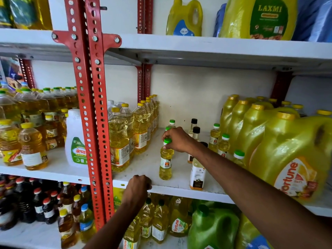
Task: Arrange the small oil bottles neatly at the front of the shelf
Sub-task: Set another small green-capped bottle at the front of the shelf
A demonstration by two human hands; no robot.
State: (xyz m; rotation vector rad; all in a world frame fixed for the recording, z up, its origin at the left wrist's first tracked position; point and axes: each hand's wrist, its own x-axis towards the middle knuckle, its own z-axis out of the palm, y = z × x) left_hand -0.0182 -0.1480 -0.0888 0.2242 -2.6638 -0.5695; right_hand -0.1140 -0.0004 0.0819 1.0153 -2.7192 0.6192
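the right hand [177, 141] pinched a small oil bottle [165, 162] near the shelf [179, 190] front edge; left hand [138, 186] clenched that edge. next, line it up.

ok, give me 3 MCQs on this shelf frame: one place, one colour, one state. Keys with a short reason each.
1. Where is the left hand?
A. on the front edge of the middle shelf
B. on a top-shelf jug
C. around a dark bottle below

2. What colour is the cap of the small oil bottle under the right hand?
A. yellow
B. green
C. black

3. How does that bottle stand?
A. lying on its side
B. upright on the shelf
C. lifted clear of the shelf

Answers:
1 A, its fingers curl over the white shelf lip.
2 B, a green cap shows between the fingertips.
3 B, its base sits on the board and its neck points up.
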